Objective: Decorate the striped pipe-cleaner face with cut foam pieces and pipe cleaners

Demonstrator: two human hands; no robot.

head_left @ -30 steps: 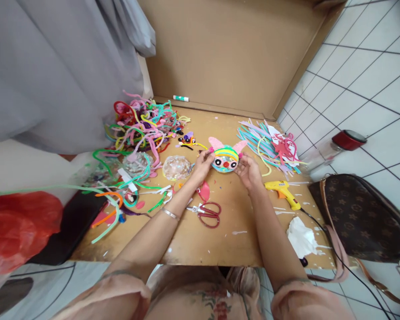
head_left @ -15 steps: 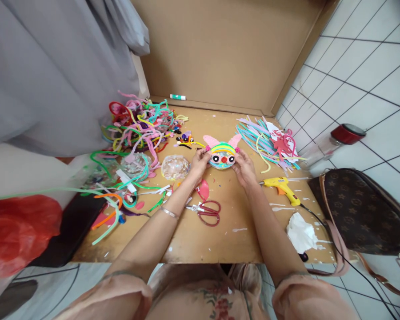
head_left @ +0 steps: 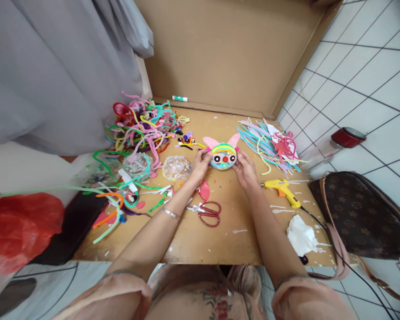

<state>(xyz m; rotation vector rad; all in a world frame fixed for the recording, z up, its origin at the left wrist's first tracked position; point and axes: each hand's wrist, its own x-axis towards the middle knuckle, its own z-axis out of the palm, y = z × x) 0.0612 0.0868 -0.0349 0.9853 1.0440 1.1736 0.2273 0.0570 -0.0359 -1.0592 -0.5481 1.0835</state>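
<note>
A colourful pipe-cleaner animal face (head_left: pixel 223 155) with pink ears, black-and-white eyes and a red nose is held upright over the middle of the table. My left hand (head_left: pixel 202 165) pinches its left edge, by the pink pompom. At the opposite edge, my right hand (head_left: pixel 245 169) has its thumb and fingers on the side, below the other pompom. A clear, glittery dome-shaped piece (head_left: pixel 176 167) lies just left of my left hand. Red-handled scissors (head_left: pixel 209 213) and a pink cut-out piece (head_left: pixel 204 191) rest between my forearms.
Tangled pipe cleaners (head_left: pixel 143 124) heap up at the left. Straight pipe cleaners (head_left: pixel 260 142) lie at the back right. A yellow glue gun (head_left: pixel 282 191) with a cord, crumpled tissue (head_left: pixel 301 233), a brown handbag (head_left: pixel 366 213) and a red-lidded bottle (head_left: pixel 333 146) line the right side.
The right hand's fingers look slightly more spread at the face's edge. Otherwise the face and both hands stay nearly in place; the view has shifted a little.
</note>
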